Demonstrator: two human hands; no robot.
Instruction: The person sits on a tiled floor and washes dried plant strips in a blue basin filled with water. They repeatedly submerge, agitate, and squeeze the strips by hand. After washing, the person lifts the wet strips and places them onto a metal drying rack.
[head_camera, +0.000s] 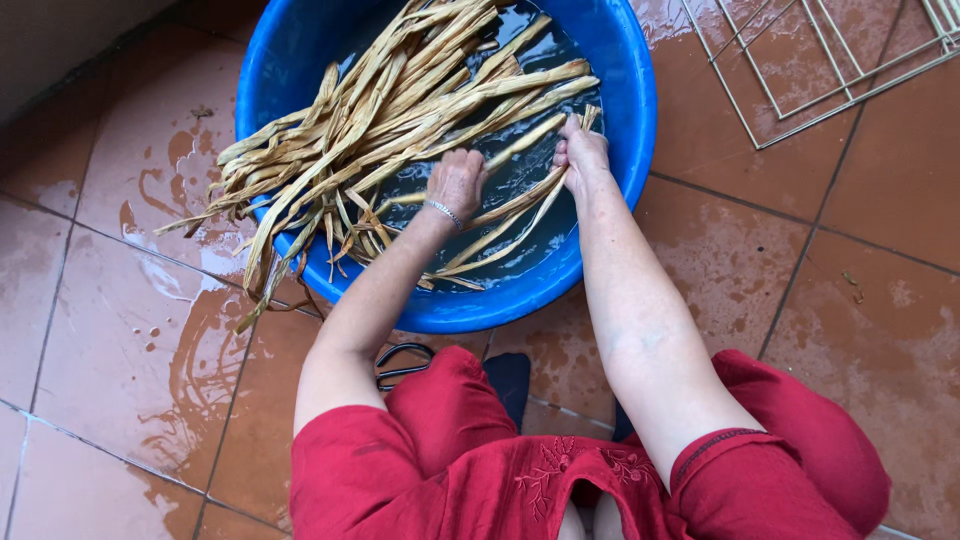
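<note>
Blue basin (610, 215): left hand (457, 182), right hand (581, 152) both grasping wet straw-coloured leaf strips (400, 110).

Basin (620, 150): smooth, glossy blue plastic, wet. Leaf strips (400, 110): dry-looking, fibrous tan plant material, matt where dry, shiny where soaked. Floor tiles (130, 330): glazed reddish-brown ceramic, wet and reflective. Rack (800, 70): thin bare metal wire. Garment (470, 470): matt red cloth with embroidery. Bracelet (445, 212): shiny metal.

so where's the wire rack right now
In the head view the wire rack lies flat on the wet tiled floor at the top right corner, just right of the blue basin and beyond the right hand.
</note>
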